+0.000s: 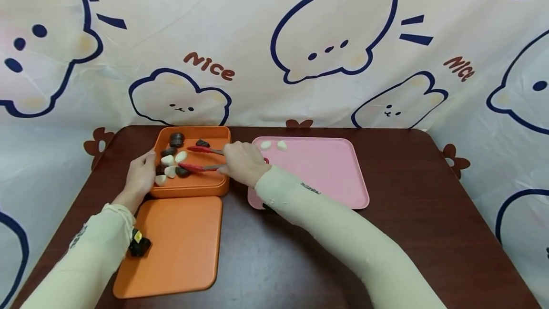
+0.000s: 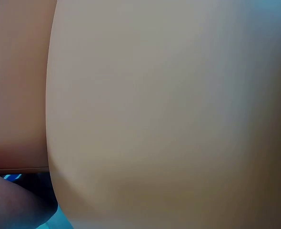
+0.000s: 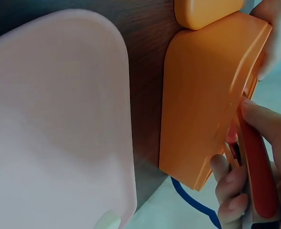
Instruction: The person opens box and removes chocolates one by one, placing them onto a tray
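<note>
My right hand (image 1: 244, 162) grips a pair of tongs (image 1: 199, 149) with red tips and a red-backed handle, also seen in the right wrist view. The tong arms are spread apart inside an orange box (image 1: 220, 186). Several small white pieces (image 1: 168, 160) and dark pieces (image 1: 176, 139) lie in the box, mostly along its left side. The lower red tip overlaps a dark piece near the front. My left hand (image 1: 140, 173) holds the box by its left wall, thumb at the rim. The left wrist view is filled by blurred orange-tan surfaces.
Right of the box lies a pink tray (image 1: 321, 170) with two white pieces (image 1: 273, 145) at its back left. A flat orange lid (image 1: 180, 252) lies in front of the box, partly under my left forearm. A printed curtain (image 1: 257, 99) hangs behind the brown table (image 1: 407, 194).
</note>
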Available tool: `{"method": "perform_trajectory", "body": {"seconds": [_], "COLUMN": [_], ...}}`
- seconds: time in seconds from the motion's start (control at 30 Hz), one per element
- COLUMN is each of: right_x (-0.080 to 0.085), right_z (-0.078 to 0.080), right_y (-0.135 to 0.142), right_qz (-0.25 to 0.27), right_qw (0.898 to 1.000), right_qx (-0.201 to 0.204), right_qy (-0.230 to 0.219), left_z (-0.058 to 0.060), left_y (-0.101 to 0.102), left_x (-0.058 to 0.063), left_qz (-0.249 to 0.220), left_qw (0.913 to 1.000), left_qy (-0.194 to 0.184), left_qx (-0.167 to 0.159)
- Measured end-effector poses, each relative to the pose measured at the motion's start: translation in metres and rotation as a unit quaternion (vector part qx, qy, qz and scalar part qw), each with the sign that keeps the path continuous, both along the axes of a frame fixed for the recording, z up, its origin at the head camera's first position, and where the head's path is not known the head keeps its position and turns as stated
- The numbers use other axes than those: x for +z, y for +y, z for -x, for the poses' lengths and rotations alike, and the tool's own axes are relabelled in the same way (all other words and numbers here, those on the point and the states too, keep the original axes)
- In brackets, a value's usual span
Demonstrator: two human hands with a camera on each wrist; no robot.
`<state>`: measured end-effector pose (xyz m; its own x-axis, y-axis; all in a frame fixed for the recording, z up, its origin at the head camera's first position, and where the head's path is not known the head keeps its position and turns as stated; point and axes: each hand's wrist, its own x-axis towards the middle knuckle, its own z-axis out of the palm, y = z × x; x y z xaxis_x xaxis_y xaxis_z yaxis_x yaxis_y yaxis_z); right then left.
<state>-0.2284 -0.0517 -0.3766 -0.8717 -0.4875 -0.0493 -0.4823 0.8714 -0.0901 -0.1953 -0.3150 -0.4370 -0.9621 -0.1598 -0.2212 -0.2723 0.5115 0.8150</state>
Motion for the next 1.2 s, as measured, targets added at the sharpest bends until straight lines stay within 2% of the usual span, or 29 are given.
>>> {"method": "perform_trajectory", "body": {"seconds": [0.3, 0.6, 0.8, 1.07, 1.2], "right_x": [-0.005, -0.012, -0.014, -0.002, 0.004], "right_z": [-0.004, -0.01, -0.014, -0.018, -0.02], "right_y": [-0.011, -0.013, -0.002, 0.019, 0.033], "right_qz": [0.003, 0.007, 0.028, 0.042, 0.035], "right_qw": [1.0, 1.0, 1.0, 0.999, 0.998], "right_qx": [0.009, 0.023, 0.013, 0.015, 0.02], "right_qy": [-0.006, 0.011, 0.002, 0.021, 0.048], "left_z": [-0.003, -0.009, -0.01, -0.007, -0.005], "left_y": [-0.002, -0.005, -0.003, -0.001, 0.001], "left_x": [0.0, 0.0, -0.003, 0.0, 0.001], "left_qz": [0.0, -0.001, -0.007, -0.007, -0.001], "left_qw": [1.0, 1.0, 0.9999, 0.9999, 0.9999], "left_qy": [0.002, -0.008, -0.015, -0.012, -0.014], "left_qx": [0.007, 0.005, 0.001, -0.004, -0.008]}}
